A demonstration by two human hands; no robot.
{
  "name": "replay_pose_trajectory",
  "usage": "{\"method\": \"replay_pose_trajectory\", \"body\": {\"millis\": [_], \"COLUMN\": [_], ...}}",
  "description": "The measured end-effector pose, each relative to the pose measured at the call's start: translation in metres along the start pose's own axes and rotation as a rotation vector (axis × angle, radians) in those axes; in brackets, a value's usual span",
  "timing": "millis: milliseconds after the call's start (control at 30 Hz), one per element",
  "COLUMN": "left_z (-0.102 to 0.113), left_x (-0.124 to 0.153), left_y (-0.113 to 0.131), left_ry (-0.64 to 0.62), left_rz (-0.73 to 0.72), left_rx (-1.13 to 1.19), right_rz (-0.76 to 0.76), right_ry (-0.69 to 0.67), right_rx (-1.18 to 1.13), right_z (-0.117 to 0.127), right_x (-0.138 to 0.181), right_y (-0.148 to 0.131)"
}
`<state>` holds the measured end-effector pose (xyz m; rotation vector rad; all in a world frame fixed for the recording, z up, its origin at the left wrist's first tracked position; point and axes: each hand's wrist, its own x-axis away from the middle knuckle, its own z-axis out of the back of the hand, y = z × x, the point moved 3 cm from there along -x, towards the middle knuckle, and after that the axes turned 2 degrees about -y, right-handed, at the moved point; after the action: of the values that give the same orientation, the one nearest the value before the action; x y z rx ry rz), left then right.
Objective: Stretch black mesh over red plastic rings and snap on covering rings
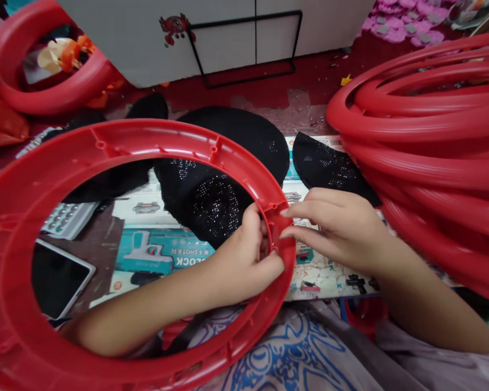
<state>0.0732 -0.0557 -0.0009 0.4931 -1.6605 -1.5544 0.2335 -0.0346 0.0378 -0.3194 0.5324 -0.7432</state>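
Observation:
A large red plastic ring [158, 138] is held up at a tilt, its hollow, ribbed side facing me. My left hand [252, 255] reaches through the middle of the ring, with its fingers curled round the inner edge on the right side. From the right, my right hand [330, 222] grips the outer edge at the same spot. Its thumb and a finger are bent onto the channel, a small gap between them. Whether anything small is between these fingertips I cannot make out. Black fabric pieces with shiny studs [215, 206] lie behind the ring.
Red rings [411, 119] are stacked on the right, and another red ring [8, 60] lies at upper left. Flattened printed cardboard [158, 255] covers the work surface. A tablet-like device [61, 277] and a calculator [71, 220] lie at left. A white cabinet [126, 38] stands behind.

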Motion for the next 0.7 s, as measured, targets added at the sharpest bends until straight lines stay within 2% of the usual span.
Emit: {"method": "replay_pose_trajectory", "body": {"millis": [133,333,467,600,700], "left_z": [0.003,-0.002,-0.007,-0.01,-0.011], "left_x": [0.002,0.008,0.01,0.007,0.007], "left_y": [0.009,0.015,0.009,0.009,0.007], "left_ry": [-0.106,-0.217,-0.229,-0.224,-0.177], "left_rz": [0.098,0.087,0.131,0.039,0.059], "left_rx": [-0.25,-0.259,-0.035,0.366,0.363], "right_rz": [0.082,0.075,0.054,0.06,0.076], "right_ry": [-0.012,-0.049,-0.059,-0.042,-0.044], "right_rx": [-0.089,-0.118,-0.147,-0.144,-0.143], "right_z": [-0.001,-0.004,-0.001,0.002,0.001], "right_x": [0.0,0.001,-0.001,-0.001,0.001], "right_y": [-0.002,0.0,0.0,0.0,-0.001]}}
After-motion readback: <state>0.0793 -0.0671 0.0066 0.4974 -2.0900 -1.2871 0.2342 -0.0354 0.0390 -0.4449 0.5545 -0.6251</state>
